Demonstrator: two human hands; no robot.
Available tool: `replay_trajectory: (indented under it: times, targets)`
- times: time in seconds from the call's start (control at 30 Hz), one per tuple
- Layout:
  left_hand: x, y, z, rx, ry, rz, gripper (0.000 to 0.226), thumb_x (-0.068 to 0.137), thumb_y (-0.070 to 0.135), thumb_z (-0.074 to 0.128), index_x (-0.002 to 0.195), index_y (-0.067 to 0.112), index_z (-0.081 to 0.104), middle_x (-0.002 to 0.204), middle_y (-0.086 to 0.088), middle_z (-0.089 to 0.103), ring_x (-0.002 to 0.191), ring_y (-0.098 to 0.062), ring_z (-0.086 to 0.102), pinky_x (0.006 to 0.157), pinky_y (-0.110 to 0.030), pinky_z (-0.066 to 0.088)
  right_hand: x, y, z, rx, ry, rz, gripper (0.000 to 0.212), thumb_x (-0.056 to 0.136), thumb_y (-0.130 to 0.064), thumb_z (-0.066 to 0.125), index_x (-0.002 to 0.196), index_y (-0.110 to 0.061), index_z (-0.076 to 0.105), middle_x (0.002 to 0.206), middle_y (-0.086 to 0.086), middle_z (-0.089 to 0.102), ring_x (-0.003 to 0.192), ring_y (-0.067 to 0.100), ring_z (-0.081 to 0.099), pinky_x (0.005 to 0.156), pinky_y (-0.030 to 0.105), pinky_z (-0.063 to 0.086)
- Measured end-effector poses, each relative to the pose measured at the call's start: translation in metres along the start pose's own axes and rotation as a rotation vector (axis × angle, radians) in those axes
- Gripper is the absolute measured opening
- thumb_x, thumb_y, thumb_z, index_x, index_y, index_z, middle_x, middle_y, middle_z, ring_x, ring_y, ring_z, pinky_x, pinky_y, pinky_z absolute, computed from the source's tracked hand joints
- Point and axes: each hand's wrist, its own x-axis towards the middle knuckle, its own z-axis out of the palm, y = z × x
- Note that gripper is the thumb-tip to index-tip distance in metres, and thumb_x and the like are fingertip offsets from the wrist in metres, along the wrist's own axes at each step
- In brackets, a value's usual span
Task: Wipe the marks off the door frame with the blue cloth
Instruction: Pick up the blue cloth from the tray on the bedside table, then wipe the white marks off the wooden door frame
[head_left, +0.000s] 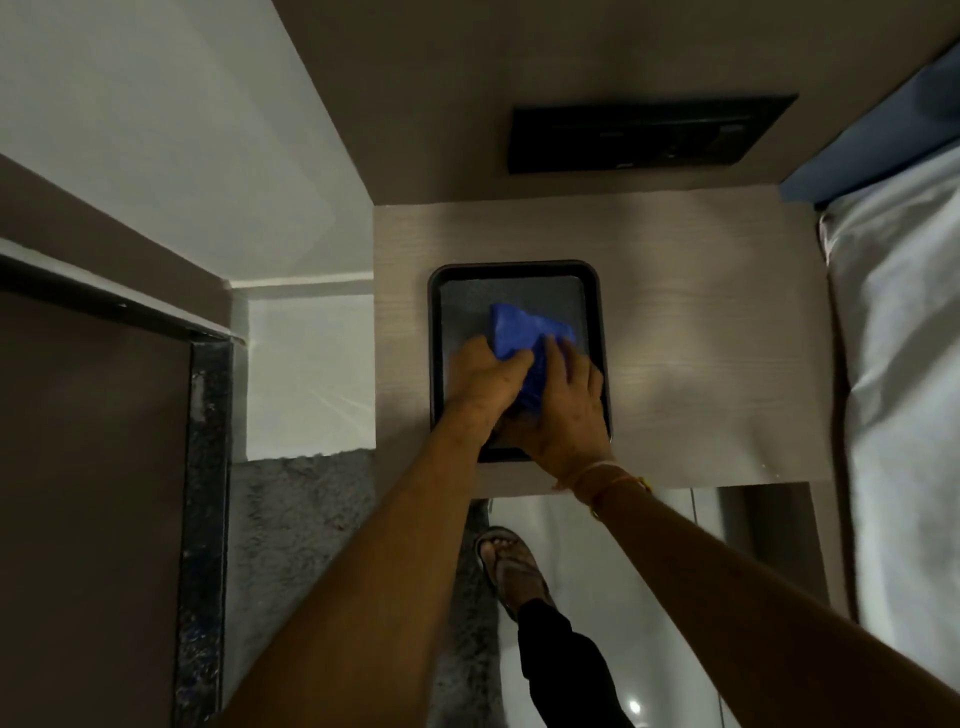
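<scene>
- Head view looked straight down on our two bare forearms reaching over a pale wood-grain side table (701, 332).
- We saw a dark rectangular tray with rounded corners (436, 312) resting near the middle of the table, its near end close to the table's front edge.
- Our crumpled bright blue cloth (524, 332) lay in the tray, toward its right side, gathered into a peaked bundle.
- Our left hand (485, 382) had its fingers curled around the cloth's left flank, gripping it from the side.
- Our right hand (569, 410) pressed in from the other side, its fingers closed onto the cloth's right fold; both hands touched each other over the tray's near half.
- We noted a thin orange thread band (608, 483) around the right wrist, just past the table's front edge.
- A dark stone-speckled door frame (205, 467) ran along the left, well apart from the cloth, bordering a brown door panel (88, 493).
- A black flat wall panel (649, 132) sat on the wall beyond the table's far edge.
- White bedding (904, 389) lay beside the table's right edge.
- Below the front edge we saw a sandalled foot (511, 566) on a glossy floor, beside a grey shaggy mat (296, 519).
</scene>
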Motion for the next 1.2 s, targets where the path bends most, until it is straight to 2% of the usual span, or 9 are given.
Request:
replay_trajectory:
  times: [0.13,0.27,0.37,0.47,0.53,0.6,0.83,0.93,1.2]
  targets:
    - [-0.038,0.034,-0.035,-0.020,0.041,0.141,0.011,0.083,0.026,0.060,0.087,0.017,0.055,0.080,0.001,0.062,0.072,-0.013,0.059,0.063,-0.023,0.049,-0.006,-0.037,-0.025,0.041,0.036,-0.186,0.095,0.081,-0.023,0.072,0.147,-0.001,0.008,0.157,0.020,0.012,0.146,0.034,0.008,0.121,0.041,0.008]
    - [-0.092,0.063,-0.074,-0.104,0.128,0.295,0.020,0.085,0.029,0.052,0.067,0.022,0.053,0.071,0.004,0.060,0.067,-0.010,0.055,0.060,-0.021,0.043,-0.029,-0.095,-0.054,0.340,0.118,-0.243,0.069,0.087,-0.007,0.063,0.144,-0.001,0.025,0.139,0.021,0.047,0.126,0.031,0.048,0.111,0.037,0.037]
    - [-0.139,0.085,-0.110,-0.090,0.246,0.453,0.025,0.084,0.043,0.039,0.066,0.032,0.053,0.075,0.013,0.055,0.078,-0.011,0.056,0.073,-0.024,0.045,-0.055,-0.144,-0.074,0.465,0.171,-0.331,0.059,0.091,-0.007,0.057,0.143,-0.011,0.030,0.123,0.014,0.060,0.106,0.021,0.059,0.100,0.032,0.047]
    - [-0.209,0.098,-0.169,0.050,0.524,0.738,0.034,0.090,0.038,0.032,0.089,0.024,0.064,0.087,0.015,0.054,0.091,-0.010,0.054,0.083,-0.021,0.043,-0.100,-0.211,-0.098,0.554,0.215,-0.528,0.054,0.092,-0.007,0.053,0.142,-0.012,0.033,0.117,0.015,0.063,0.099,0.023,0.062,0.091,0.039,0.052]
    - [-0.262,0.100,-0.215,0.144,0.739,0.841,0.034,0.093,0.029,0.031,0.107,0.020,0.061,0.103,0.005,0.057,0.096,-0.004,0.054,0.085,-0.013,0.042,-0.138,-0.265,-0.108,0.596,0.229,-0.674,0.047,0.095,-0.014,0.049,0.140,-0.009,0.035,0.127,0.013,0.060,0.110,0.022,0.060,0.096,0.036,0.049]
    - [-0.319,0.093,-0.262,0.260,0.891,0.878,0.033,0.094,0.025,0.032,0.118,0.020,0.054,0.113,0.001,0.054,0.101,-0.006,0.053,0.089,-0.025,0.045,-0.184,-0.317,-0.114,0.638,0.219,-0.791,0.047,0.095,-0.010,0.048,0.139,-0.004,0.036,0.138,0.014,0.052,0.124,0.024,0.052,0.105,0.035,0.042]
    - [-0.580,0.072,-0.411,0.628,1.403,0.859,0.046,0.088,0.021,0.040,0.132,0.009,0.043,0.126,-0.012,0.050,0.117,-0.019,0.046,0.096,-0.037,0.042,-0.408,-0.512,-0.129,0.798,0.136,-1.504,0.055,0.082,0.012,0.051,0.135,0.010,0.036,0.143,0.027,0.041,0.133,0.030,0.042,0.112,0.019,0.031]
    - [-0.701,0.043,-0.452,0.742,1.642,0.827,0.048,0.086,0.020,0.043,0.133,0.008,0.041,0.128,-0.016,0.051,0.120,-0.020,0.044,0.100,-0.034,0.039,-0.527,-0.567,-0.129,0.926,0.108,-1.745,0.051,0.085,0.002,0.048,0.134,0.012,0.036,0.142,0.028,0.042,0.132,0.031,0.043,0.112,0.025,0.033]
    - [-0.946,-0.052,-0.485,1.168,2.022,0.529,0.050,0.083,0.024,0.043,0.131,0.011,0.040,0.134,-0.007,0.042,0.131,-0.020,0.037,0.109,-0.032,0.030,-0.741,-0.630,-0.105,1.107,0.029,-2.129,0.053,0.086,0.011,0.050,0.135,0.001,0.034,0.142,0.019,0.039,0.135,0.033,0.039,0.110,0.049,0.037]
